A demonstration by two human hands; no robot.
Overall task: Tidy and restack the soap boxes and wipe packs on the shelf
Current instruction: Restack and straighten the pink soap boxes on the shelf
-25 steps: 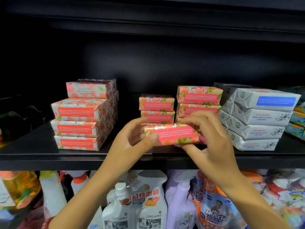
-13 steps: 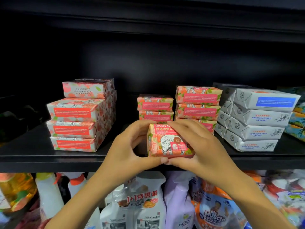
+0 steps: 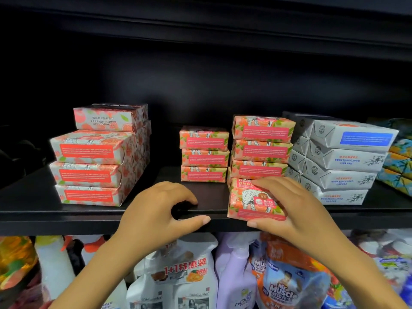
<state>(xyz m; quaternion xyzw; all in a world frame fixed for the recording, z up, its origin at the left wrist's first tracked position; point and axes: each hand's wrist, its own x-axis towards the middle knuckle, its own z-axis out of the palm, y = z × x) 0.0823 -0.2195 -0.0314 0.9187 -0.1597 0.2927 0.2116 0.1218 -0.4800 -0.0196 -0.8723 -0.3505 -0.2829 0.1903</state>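
**Right hand holds a rose soap box at the shelf's edge**

The right hand (image 3: 296, 210) grips the rose box (image 3: 249, 204), fingers curled over its top right corner and thumb under its lower edge. The box sits at the front lip of the shelf (image 3: 66, 219), printed face tilted toward the camera. Just behind this hand and box is a stack of three pink boxes (image 3: 260, 150); whether the held box touches it cannot be told.

The left hand (image 3: 160, 210) holds nothing. Its fingers are loosely curled with the tips on the shelf top, and the thumb lies along the front lip, apart from the fingers. It is beside the rose box but clear of it.

Behind the left hand is a lower stack of three pink boxes (image 3: 204, 155). To that hand's left is a stack of larger pink boxes (image 3: 93, 170). To the right of the right hand are stacked white boxes (image 3: 341, 161), with colourful packs (image 3: 399, 161) beyond them. Below both hands are spray bottles (image 3: 182, 275) and a pouch (image 3: 287, 282).
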